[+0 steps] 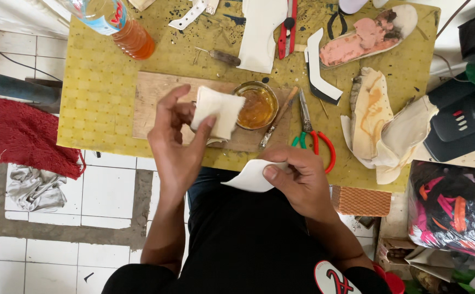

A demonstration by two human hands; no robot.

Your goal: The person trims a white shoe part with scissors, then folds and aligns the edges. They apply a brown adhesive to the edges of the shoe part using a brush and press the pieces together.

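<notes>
The right hand [297, 177] is lowest in the view, just above the lap. It is closed in a pinch on a curved white piece [251, 177], thumb on top, and holds it off the near edge of the bench [101, 92]. The left hand [177, 139] is raised over the wooden board [153, 100], fingers closed round a folded cream patch [218, 111] that stands up from the fingertips and partly covers the rim of the glue jar [256, 104].

The step in hand looks like readying two cut pieces for gluing: both are gripped, neither is yet on the board. A next move would call for one hand to let go of its piece, since the brush [277, 117] lies untouched beside the jar, its tip at the board's right edge.

The patch is just left of the jar, nearly over it; the white piece is well below, apart from the board. Scissors [314, 136] with red and green handles lie right of the brush. Farther off are a shoe sole [365, 35], a bottle [120, 24] and red pliers [287, 27].
</notes>
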